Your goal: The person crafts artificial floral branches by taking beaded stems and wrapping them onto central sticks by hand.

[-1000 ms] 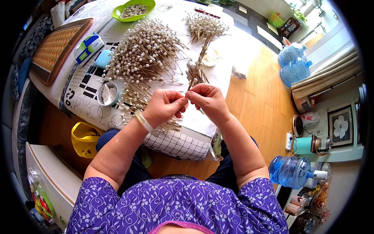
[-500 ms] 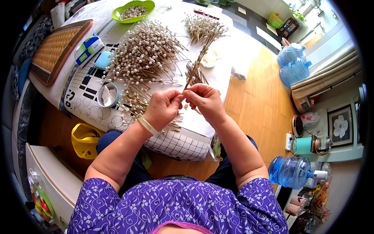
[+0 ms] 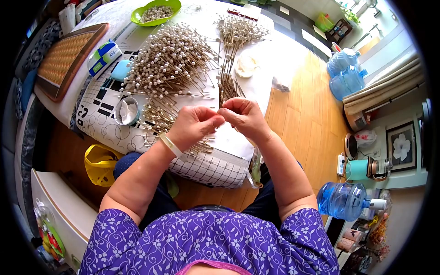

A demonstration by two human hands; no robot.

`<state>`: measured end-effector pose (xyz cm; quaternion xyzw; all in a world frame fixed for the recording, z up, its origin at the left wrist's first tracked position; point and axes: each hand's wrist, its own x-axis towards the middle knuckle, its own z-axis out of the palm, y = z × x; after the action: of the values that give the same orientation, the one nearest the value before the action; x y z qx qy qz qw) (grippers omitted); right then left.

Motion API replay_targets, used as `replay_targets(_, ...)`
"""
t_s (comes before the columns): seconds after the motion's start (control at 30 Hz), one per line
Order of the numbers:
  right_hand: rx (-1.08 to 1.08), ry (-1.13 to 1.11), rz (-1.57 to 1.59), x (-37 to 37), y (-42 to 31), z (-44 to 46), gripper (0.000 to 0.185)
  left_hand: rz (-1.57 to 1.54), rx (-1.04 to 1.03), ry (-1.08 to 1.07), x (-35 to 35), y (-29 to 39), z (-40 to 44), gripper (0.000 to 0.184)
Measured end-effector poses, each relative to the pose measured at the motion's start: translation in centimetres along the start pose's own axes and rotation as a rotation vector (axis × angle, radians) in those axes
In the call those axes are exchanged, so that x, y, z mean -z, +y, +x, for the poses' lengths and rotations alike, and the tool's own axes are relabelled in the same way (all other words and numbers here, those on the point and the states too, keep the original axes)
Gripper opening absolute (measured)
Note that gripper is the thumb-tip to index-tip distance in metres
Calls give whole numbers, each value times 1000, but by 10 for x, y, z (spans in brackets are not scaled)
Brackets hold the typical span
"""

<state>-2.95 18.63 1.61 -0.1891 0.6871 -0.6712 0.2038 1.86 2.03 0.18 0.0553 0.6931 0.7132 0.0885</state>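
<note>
My left hand (image 3: 197, 127) and my right hand (image 3: 244, 118) meet above the table's front part, both with fingers pinched. A thin brown stem (image 3: 221, 73) rises from between them and overlaps the stems behind it. What the left fingertips grip is too small to tell. Beyond the hands lies a large heap of white-tipped stems (image 3: 172, 64), with a smaller bunch (image 3: 238, 31) to its right. More stems (image 3: 160, 117) lie just left of my left hand. A small tub with white pieces (image 3: 128, 111) stands farther left.
A green bowl (image 3: 156, 13) of white beads stands at the back. A tissue pack (image 3: 104, 57), a blue object (image 3: 121, 70) and a woven mat (image 3: 71, 59) lie left. A roll of pale tape (image 3: 246, 65) is on the right. A yellow basket (image 3: 101, 165) is below the table edge.
The stem has swung from leaning right to nearly upright. Both hands moved slightly left, then back right, staying close together and pinched.
</note>
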Motion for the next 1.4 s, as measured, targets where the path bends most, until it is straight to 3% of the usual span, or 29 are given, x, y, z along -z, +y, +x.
replay_targets(0.1, -15, -67, -50, 0, -3, 0, 14, -81, -125, -10, 6, -5, 6, 22)
replay_targets(0.23, 80, -85, -144, -7, 10, 4, 12, -232, -104, 14, 5, -12, 7, 19)
replay_targets(0.37, 54, -65, -219, -6, 7, 5, 14, -203, -178, 113, 5, -14, 9, 13)
replay_targets(0.67, 91, -2, -152, -11, 11, 4, 13, -155, -281, 91, 11, -10, 12, 10)
replay_targets(1.0, 159, 68, -448, -15, 0, 2, 14, -234, -174, 139, 9, -10, 13, 6)
replay_targets(1.33, 179, 10, -353, -10, 12, 6, 13, -367, -105, 83, 9, -15, 16, 7)
replay_targets(1.4, 104, -56, -206, -8, 9, 6, 13, -370, -117, 71, 8, -14, 16, 8)
